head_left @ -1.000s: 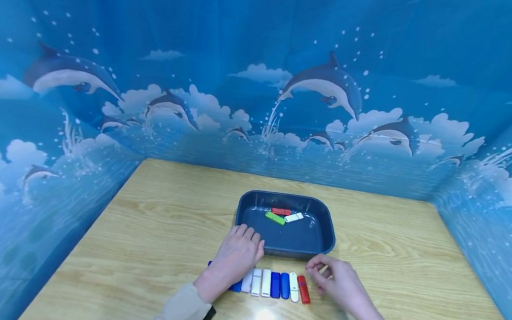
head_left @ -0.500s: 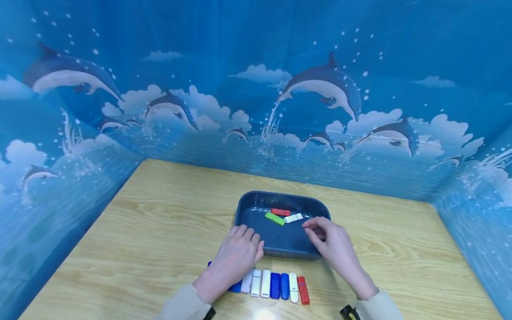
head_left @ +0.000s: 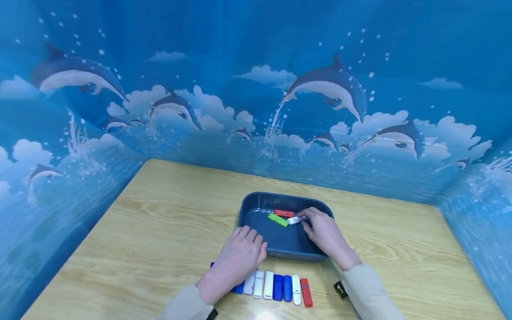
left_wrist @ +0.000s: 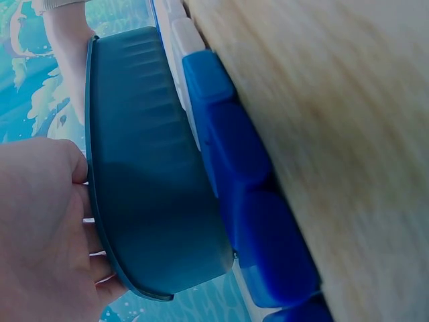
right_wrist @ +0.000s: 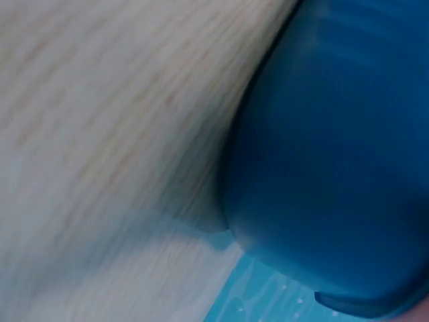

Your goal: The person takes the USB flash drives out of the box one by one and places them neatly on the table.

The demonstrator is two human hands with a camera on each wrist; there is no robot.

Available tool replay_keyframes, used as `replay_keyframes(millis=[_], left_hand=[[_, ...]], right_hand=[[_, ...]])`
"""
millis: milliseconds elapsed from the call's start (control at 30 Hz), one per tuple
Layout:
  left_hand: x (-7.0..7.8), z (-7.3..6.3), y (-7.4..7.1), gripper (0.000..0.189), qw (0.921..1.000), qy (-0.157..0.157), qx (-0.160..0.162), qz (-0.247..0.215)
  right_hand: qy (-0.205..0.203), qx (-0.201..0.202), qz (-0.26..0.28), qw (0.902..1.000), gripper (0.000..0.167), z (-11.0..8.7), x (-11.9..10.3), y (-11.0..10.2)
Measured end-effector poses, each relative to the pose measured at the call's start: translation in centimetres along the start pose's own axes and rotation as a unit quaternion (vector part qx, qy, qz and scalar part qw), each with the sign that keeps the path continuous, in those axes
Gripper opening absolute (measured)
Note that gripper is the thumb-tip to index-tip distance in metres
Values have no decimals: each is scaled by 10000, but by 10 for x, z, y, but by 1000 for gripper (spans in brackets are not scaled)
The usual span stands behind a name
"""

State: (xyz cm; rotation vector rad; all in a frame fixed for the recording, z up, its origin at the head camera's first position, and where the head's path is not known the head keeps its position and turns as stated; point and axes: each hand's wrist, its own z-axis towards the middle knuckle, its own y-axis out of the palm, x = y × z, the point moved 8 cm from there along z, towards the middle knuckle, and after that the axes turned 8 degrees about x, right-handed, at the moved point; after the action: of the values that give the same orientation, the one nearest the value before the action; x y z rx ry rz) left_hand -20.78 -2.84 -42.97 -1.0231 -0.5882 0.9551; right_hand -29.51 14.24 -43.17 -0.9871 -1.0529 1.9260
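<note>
My left hand (head_left: 242,250) holds the front left rim of a dark blue tray (head_left: 293,255), fingers curled over its edge in the left wrist view. Inside the tray, my right hand (head_left: 323,231) pinches the end of a white USB stick (head_left: 294,220). A green USB stick (head_left: 278,220) and a red USB stick (head_left: 284,214) lie just left of it. In front of the tray is a row of several USB sticks, from a red one (head_left: 306,292) at the right end through white and blue ones (head_left: 278,287). My left forearm hides part of the row's left end.
The tray stands on a wood-grain table (head_left: 164,213). A blue dolphin-print curtain (head_left: 245,77) encloses the back and sides. The row of sticks lies close to the tray's front wall, as the left wrist view shows.
My right hand has moved from beside the red stick at the row's right end up into the tray, and now pinches the white USB stick. The left hand stays on the rim.
</note>
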Motion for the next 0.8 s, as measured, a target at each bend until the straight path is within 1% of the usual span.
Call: replay_keyframes(millis=[133, 233, 367, 567, 700, 800], left_hand=[[0, 1, 0, 34, 10000, 14, 37, 15], [0, 0, 0, 34, 10000, 10, 52, 18], [0, 0, 0, 35, 10000, 9, 32, 36], [0, 0, 0, 35, 10000, -9, 10, 53], [1, 0, 0, 35, 10000, -3, 23, 51], [1, 0, 0, 34, 10000, 28, 51, 61]], right_hand=[[-200, -394, -311, 9985, 24, 0, -3, 7], [-371, -582, -535, 9962, 29, -1, -6, 11], [-461, -586, -682, 9949, 29, -2, -8, 11], [-438, -509, -720, 9951, 14, -1, -8, 9], [-308, -586, -632, 9958, 11, -2, -6, 11], [-232, -642, -378, 9969, 14, -2, -3, 12]])
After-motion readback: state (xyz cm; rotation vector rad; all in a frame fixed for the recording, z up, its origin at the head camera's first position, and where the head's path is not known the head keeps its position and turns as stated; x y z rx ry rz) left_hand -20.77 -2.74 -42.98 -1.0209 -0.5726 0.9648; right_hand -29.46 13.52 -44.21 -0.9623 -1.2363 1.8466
